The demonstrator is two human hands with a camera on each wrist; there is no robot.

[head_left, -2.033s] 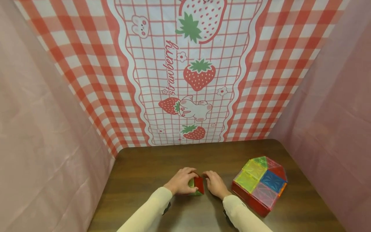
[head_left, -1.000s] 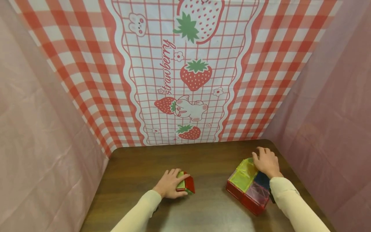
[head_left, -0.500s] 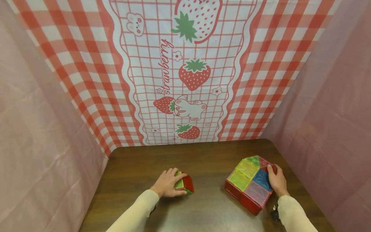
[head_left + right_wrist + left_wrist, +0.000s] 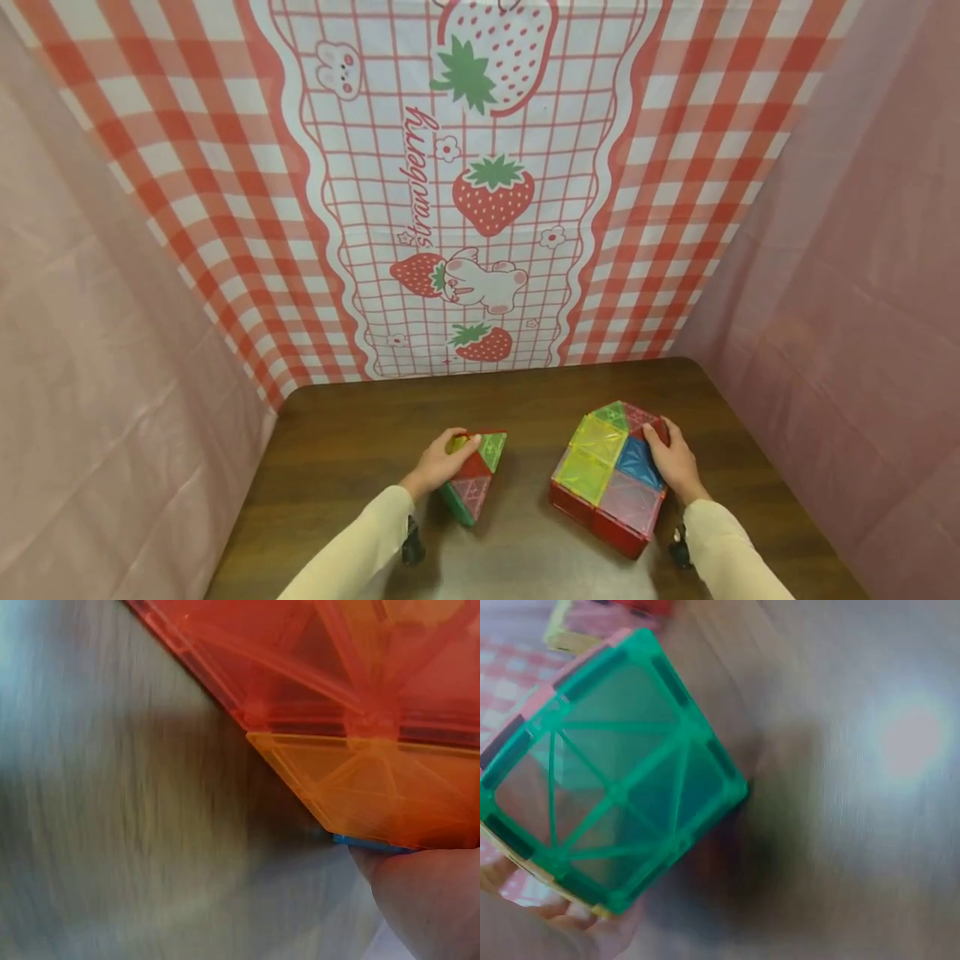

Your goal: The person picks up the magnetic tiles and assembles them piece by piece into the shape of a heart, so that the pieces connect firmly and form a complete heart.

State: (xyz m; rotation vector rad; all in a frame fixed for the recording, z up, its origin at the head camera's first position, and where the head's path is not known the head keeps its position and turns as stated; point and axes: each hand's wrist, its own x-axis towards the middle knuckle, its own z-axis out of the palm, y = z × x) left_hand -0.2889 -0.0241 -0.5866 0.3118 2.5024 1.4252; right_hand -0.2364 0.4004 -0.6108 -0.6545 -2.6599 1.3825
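My left hand [image 4: 441, 462] holds a small wedge-like block of magnetic tiles [image 4: 472, 477], tilted so that green, red and pink triangles face up. In the left wrist view its green square tile [image 4: 615, 787] faces the camera. To the right, my right hand [image 4: 675, 461] grips the right side of a larger magnetic-tile structure [image 4: 585, 479], thumb on top. Yellow, blue, pink and green tiles cover its top, with red along its front side. The right wrist view has an orange tile [image 4: 375, 787] next to the thumb [image 4: 435, 892]. The fingers beneath are hidden.
Both tile pieces are over a dark wooden table [image 4: 360, 417], a gap between them. A red-checked strawberry cloth [image 4: 480, 208] hangs behind the table. Pink curtains [image 4: 112, 375] close off the left and right sides.
My right hand goes from the middle to the larger structure, takes hold of its right side and shifts it left. My left hand has turned the small block so its triangles face up.
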